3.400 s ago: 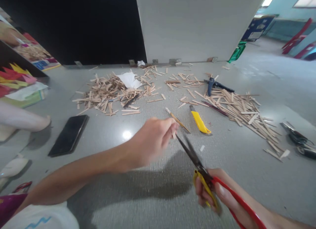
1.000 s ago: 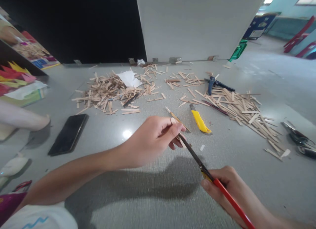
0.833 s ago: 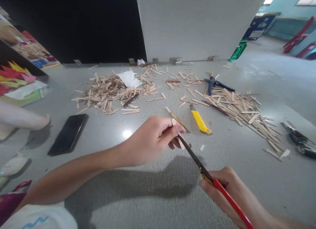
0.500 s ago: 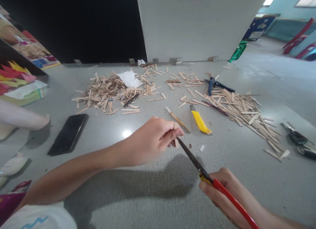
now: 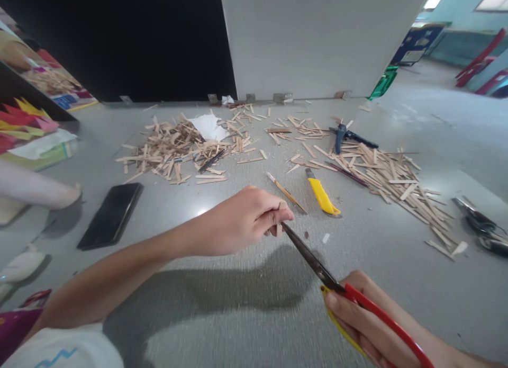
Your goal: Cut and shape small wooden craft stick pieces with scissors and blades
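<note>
The left hand (image 5: 242,220) pinches a tiny wood stick (image 5: 279,230). The right hand (image 5: 371,323) grips the scissors (image 5: 311,258), closed right beside that pinch. Holding the stick still should help.

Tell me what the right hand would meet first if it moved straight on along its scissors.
Probably the small wood piece pinched by the left hand: the scissors in the right hand point straight at it, tips nearly touching.

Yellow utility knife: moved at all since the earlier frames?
No. The yellow utility knife lies where it did, just right of the thin stick, at the same spacing from the black phone.
</note>
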Motion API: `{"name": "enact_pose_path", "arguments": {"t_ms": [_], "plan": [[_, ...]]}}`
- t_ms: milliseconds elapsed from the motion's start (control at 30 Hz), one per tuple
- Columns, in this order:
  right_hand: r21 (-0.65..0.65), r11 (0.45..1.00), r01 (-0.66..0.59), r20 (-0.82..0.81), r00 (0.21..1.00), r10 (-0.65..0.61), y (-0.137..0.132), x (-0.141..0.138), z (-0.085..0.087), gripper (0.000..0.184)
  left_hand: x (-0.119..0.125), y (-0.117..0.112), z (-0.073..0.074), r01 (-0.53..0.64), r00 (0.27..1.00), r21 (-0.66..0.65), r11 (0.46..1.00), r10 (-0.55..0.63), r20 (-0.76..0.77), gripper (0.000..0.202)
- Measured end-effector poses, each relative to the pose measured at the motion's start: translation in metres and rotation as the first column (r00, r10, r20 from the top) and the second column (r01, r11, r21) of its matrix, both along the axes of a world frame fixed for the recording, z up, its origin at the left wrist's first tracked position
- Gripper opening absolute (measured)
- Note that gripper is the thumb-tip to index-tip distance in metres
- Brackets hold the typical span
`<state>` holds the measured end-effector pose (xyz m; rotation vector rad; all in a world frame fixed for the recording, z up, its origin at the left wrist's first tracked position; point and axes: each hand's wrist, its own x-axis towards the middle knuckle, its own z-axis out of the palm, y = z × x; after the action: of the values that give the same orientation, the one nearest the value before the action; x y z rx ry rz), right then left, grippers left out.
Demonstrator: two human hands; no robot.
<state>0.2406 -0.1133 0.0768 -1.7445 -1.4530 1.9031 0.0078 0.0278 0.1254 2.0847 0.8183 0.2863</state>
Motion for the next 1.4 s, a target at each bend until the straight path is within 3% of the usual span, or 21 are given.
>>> {"name": "enact_pose_path", "arguments": {"t_ms": [133, 233, 333, 500, 1000, 1300, 1400], "plan": [[0.237, 0.972, -0.008, -0.056, 0.998, 0.022, -0.002, 0.004, -0.008, 0.08, 0.004, 0.0, 0.001, -0.104, 0.993, -0.201, 0.974, 0.113, 0.038, 0.03], [0.369, 0.929, 0.01, -0.057, 0.998, 0.012, -0.004, 0.007, -0.016, 0.076, 0.004, 0.0, 0.001, -0.191, 0.975, -0.233, 0.954, 0.211, 0.065, 0.034], [0.42, 0.907, 0.003, -0.065, 0.998, 0.027, -0.006, 0.008, -0.022, 0.077, 0.004, 0.001, 0.0, -0.193, 0.971, -0.242, 0.951, 0.22, 0.09, 0.036], [0.352, 0.936, -0.014, -0.096, 0.994, 0.051, -0.004, 0.008, -0.021, 0.076, 0.004, -0.002, 0.002, -0.136, 0.986, -0.226, 0.965, 0.154, 0.064, 0.033], [0.284, 0.958, -0.025, -0.067, 0.997, 0.046, -0.003, 0.001, -0.009, 0.075, 0.004, -0.006, -0.001, -0.116, 0.99, -0.145, 0.983, 0.127, 0.067, 0.032], [0.259, 0.959, -0.111, -0.071, 0.988, 0.134, 0.001, 0.005, -0.011, 0.075, 0.004, -0.006, 0.0, -0.122, 0.989, -0.173, 0.977, 0.135, 0.062, 0.033], [0.251, 0.964, -0.089, -0.051, 0.993, 0.105, 0.0, 0.004, -0.011, 0.075, 0.005, -0.007, 0.001, -0.132, 0.988, -0.2, 0.971, 0.146, 0.057, 0.032]]}}
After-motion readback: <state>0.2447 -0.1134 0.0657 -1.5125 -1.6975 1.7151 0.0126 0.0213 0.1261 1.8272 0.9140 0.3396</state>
